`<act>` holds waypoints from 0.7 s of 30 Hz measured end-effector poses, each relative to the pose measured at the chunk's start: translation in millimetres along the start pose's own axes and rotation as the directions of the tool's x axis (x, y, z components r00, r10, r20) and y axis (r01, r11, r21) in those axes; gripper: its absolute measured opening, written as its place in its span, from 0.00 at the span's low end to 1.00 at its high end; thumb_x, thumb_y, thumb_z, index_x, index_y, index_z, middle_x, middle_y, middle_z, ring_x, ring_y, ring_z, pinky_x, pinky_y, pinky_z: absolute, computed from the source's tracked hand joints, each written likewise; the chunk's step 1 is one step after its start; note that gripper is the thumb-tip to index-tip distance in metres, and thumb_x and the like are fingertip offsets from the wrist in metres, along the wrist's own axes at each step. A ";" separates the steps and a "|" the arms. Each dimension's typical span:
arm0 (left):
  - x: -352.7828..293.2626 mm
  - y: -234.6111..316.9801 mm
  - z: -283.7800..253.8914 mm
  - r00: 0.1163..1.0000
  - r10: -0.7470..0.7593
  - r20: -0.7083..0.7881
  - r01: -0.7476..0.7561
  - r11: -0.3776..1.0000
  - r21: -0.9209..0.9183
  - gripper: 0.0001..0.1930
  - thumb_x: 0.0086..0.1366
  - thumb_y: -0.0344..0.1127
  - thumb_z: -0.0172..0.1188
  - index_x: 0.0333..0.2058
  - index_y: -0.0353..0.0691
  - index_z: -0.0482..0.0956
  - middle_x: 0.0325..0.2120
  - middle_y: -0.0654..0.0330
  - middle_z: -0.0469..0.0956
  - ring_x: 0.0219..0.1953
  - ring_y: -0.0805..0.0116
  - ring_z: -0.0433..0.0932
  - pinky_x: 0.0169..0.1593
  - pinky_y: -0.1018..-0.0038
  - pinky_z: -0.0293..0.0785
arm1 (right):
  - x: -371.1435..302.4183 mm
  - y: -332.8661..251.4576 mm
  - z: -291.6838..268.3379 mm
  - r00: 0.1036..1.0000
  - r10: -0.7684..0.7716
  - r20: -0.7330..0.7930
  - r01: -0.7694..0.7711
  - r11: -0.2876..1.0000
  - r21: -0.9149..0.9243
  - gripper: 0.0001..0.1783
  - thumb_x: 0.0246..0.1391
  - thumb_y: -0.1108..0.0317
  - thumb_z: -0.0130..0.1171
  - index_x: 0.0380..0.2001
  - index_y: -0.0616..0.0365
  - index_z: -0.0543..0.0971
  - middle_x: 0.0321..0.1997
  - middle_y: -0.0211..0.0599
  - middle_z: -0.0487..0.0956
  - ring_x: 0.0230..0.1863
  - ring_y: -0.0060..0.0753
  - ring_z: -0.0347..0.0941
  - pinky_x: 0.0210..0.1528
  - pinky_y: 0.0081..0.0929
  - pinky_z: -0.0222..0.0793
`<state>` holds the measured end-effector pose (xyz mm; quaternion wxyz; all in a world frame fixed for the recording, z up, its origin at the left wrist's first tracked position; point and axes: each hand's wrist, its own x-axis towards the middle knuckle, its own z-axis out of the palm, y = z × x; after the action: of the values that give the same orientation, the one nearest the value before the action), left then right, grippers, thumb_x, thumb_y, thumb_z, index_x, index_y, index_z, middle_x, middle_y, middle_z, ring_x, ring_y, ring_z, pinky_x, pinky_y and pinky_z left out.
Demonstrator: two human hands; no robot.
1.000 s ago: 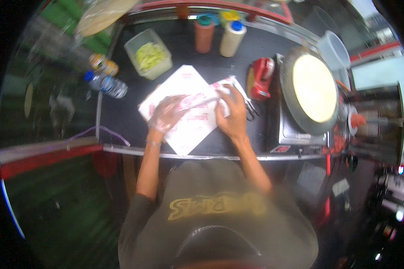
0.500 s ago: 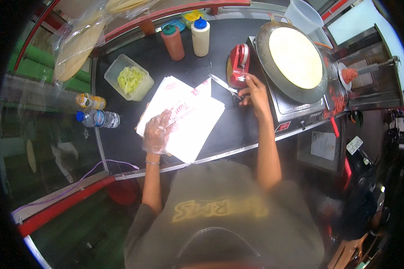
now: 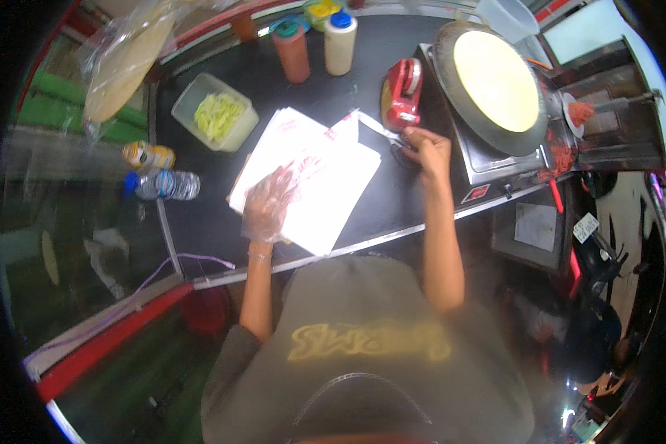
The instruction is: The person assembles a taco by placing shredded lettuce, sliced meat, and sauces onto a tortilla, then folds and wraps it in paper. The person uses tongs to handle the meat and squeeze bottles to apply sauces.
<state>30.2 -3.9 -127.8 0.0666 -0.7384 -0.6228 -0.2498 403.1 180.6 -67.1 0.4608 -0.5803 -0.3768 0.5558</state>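
My left hand [image 3: 268,206], in a clear plastic glove, lies with its fingers stretched out on a stack of white wrapping paper [image 3: 336,194] with red print. At the front end of a red tape dispenser [image 3: 402,96], my bare right hand [image 3: 431,153] has its thumb and forefinger pinched together. Whatever is in that pinch, if anything, is too small to make out. Scissors [image 3: 377,126] rest on the black counter between the paper and the dispenser, their handles partly behind my right fingers.
A griddle [image 3: 451,100] with a pale round flatbread [image 3: 496,81] stands on a stove at right. Two squeeze bottles, one red [image 3: 292,55] and one cream [image 3: 340,48], stand at the back. A lettuce tub [image 3: 237,137] and two drink bottles [image 3: 176,185] are at left.
My right fingers have gone from reaching over the dispenser's front to a pinch beside it. My left hand stays on the paper. The whole view has shifted slightly.
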 end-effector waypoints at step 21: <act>2.2 9.8 -14.1 0.990 -0.041 -0.138 0.012 0.978 -0.210 0.24 0.67 0.30 0.72 0.62 0.55 0.91 0.67 0.60 0.85 0.66 0.56 0.86 0.67 0.57 0.83 | -60.3 -11.9 184.2 0.753 0.007 0.658 0.552 0.537 -0.638 0.23 0.62 0.55 0.76 0.31 0.70 0.92 0.25 0.54 0.88 0.27 0.46 0.86 0.37 0.44 0.80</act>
<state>35.7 -9.8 -112.6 0.0295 -0.7134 -0.5968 -0.3661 215.3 148.2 -30.0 0.0915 -0.4495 -0.7990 0.3889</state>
